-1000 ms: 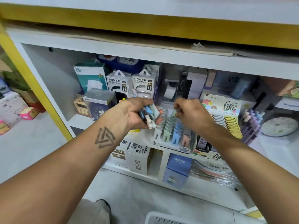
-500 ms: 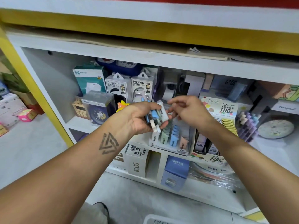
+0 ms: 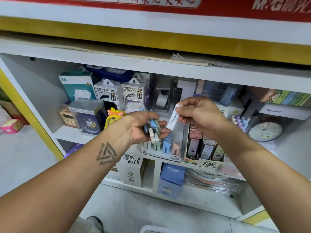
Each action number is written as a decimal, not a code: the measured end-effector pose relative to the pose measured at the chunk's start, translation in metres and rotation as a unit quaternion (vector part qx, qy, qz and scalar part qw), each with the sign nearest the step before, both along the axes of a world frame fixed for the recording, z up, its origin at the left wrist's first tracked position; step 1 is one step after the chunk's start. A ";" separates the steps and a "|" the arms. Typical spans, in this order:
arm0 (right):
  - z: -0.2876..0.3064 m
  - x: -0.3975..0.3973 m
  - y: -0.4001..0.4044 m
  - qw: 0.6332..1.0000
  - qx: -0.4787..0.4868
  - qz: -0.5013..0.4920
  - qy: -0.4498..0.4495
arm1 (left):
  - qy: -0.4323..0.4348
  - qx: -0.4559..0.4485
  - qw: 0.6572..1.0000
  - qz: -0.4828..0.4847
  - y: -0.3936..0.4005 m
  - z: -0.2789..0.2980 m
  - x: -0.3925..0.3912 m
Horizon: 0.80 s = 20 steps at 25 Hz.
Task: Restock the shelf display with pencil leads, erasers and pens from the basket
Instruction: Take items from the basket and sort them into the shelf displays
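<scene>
A person is standing at a white shelf unit (image 3: pixel 168 71), both arms reaching forward toward the stationery display. The left hand (image 3: pixel 143 126) is curling around a bundle of small lead cases (image 3: pixel 152 130), blue, dark and white, their ends poking down past the palm. The right hand (image 3: pixel 200 115) is pinching one white case (image 3: pixel 173 119) by its upper end between thumb and fingertips, with the case hanging tilted, its lower end just beside the left fingers.

Half a second ago that white case was still sitting in the left hand's bundle with the right fingers only closing on it; now it is coming free and lifting toward one o'clock of the bundle. A second ago the right hand was down at the display with nothing visible in it, so this looks like a fresh pick in a repeating cycle.

Directly below both hands, at six o'clock, the clear tray of pastel lead cases (image 3: pixel 165 147) is sitting on the shelf, partly stocked. At four o'clock from the white case, a second display of dark lead packs (image 3: pixel 205 148) is standing just beside that tray. A corner of the white basket (image 3: pixel 151 230) is showing at the bottom edge.

The single case probably belongs in the clear tray next; several cases remain in the left hand.
</scene>
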State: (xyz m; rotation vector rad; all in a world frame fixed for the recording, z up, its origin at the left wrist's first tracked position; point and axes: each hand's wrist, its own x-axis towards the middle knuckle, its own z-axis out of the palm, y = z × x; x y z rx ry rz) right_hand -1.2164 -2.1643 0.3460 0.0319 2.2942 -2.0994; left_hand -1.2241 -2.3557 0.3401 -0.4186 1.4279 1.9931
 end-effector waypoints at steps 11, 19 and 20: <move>-0.018 -0.021 -0.003 0.883 0.410 -0.085 0.212 | -0.022 0.018 0.998 0.055 -0.018 0.000 -0.007; -0.042 -0.045 -0.044 0.826 0.508 -0.073 0.232 | -0.032 0.035 0.997 0.061 -0.039 0.000 -0.008; -0.044 -0.048 -0.049 0.828 0.512 -0.069 0.221 | -0.035 0.036 0.997 0.060 -0.041 -0.001 -0.009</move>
